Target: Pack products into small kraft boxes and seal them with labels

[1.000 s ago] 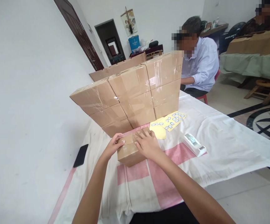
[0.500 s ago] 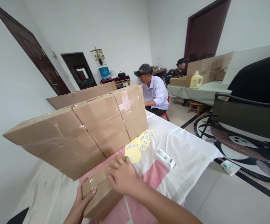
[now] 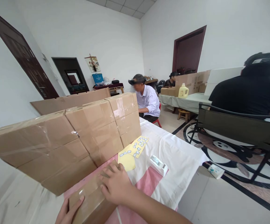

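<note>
Brown oblong cardboard box (image 3: 93, 199): left fingers (image 3: 77, 206) clasp its end, right fingers (image 3: 112, 174) spread atop; I should press evenly.

A cloth-covered table (image 3: 173, 152) bears stacked cartons (image 3: 92, 124), one box (image 3: 92, 199), yellow sheets (image 3: 126, 162), a white dispenser (image 3: 157, 165).

left hand (image 3: 69, 211) grips the near end of the carton (image 3: 90, 199); right hand (image 3: 117, 184) rests on its top. carton stack (image 3: 67, 152) stands alongside. white device (image 3: 158, 166) lies inward of the table's (image 3: 172, 143) right corner.
</note>
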Tool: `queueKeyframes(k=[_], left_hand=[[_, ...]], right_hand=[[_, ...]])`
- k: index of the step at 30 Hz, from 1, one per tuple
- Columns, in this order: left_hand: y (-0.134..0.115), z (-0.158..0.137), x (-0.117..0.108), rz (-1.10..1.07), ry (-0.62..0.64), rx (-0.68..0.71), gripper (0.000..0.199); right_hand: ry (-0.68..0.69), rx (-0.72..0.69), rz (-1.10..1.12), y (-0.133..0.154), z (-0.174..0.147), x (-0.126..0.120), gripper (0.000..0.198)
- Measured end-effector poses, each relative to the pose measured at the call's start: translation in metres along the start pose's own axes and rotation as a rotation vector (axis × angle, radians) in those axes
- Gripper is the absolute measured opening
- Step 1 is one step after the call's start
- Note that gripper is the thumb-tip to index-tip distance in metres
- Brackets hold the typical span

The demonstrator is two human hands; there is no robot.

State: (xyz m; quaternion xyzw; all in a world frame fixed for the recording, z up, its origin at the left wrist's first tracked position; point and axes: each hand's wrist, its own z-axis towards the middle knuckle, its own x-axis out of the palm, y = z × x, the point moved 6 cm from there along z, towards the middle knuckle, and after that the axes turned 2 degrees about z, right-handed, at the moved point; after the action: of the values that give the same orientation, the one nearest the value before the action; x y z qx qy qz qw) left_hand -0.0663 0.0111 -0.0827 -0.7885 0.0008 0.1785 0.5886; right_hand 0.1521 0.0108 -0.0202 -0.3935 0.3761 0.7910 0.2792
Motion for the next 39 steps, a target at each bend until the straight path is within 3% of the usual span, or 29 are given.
queueKeyframes(k=[4,8,10,13,16,18,19,21,23,24,26,27,29,32,39], left_hand=[[-0.003,-0.005,0.001,-0.011,-0.01,-0.005,0.055],[-0.009,-0.003,0.0,0.023,0.0,-0.024,0.057],[-0.011,0.002,-0.003,0.044,0.014,-0.002,0.057],[-0.02,0.012,-0.012,0.157,-0.032,0.114,0.059],[-0.044,0.003,-0.012,0.347,-0.282,0.329,0.059],[-0.065,-0.024,0.014,0.467,-0.514,0.519,0.05],[-0.076,-0.042,0.042,0.48,-0.547,0.703,0.041],[-0.092,-0.076,0.123,0.474,-0.348,1.102,0.017],[-0.094,-0.096,0.209,0.415,-0.09,1.365,0.021],[-0.093,-0.095,0.248,0.401,0.005,1.403,0.026],[-0.086,-0.065,0.311,0.414,0.116,1.247,0.032],[-0.082,-0.046,0.333,0.441,0.111,1.175,0.033],[-0.073,-0.01,0.36,0.479,0.099,1.069,0.035],[-0.056,0.025,0.369,0.521,0.101,0.937,0.036],[-0.038,0.028,0.364,0.554,0.162,0.87,0.036]], right_hand=[[-0.097,-0.012,0.128,-0.007,-0.003,0.002,0.026],[-0.307,0.048,0.553,-0.046,-0.018,-0.012,0.024],[-0.4,0.117,0.656,-0.082,-0.033,-0.029,0.024],[-0.474,0.264,0.617,-0.155,-0.059,-0.063,0.019],[-0.552,0.514,0.504,-0.244,-0.08,-0.098,0.021],[-0.563,0.611,0.474,-0.298,-0.081,-0.109,0.025],[-0.547,0.641,0.459,-0.321,-0.077,-0.109,0.028],[-0.493,0.664,0.417,-0.358,-0.063,-0.099,0.03],[-0.431,0.64,0.354,-0.382,-0.044,-0.081,0.031],[-0.399,0.616,0.319,-0.389,-0.036,-0.07,0.033],[-0.329,0.556,0.251,-0.395,-0.022,-0.051,0.037],[-0.291,0.526,0.221,-0.396,-0.018,-0.043,0.039],[-0.215,0.468,0.172,-0.396,-0.013,-0.031,0.042],[-0.12,0.412,0.126,-0.394,-0.011,-0.023,0.046],[-0.035,0.384,-0.033,-0.391,-0.007,-0.021,0.044]])
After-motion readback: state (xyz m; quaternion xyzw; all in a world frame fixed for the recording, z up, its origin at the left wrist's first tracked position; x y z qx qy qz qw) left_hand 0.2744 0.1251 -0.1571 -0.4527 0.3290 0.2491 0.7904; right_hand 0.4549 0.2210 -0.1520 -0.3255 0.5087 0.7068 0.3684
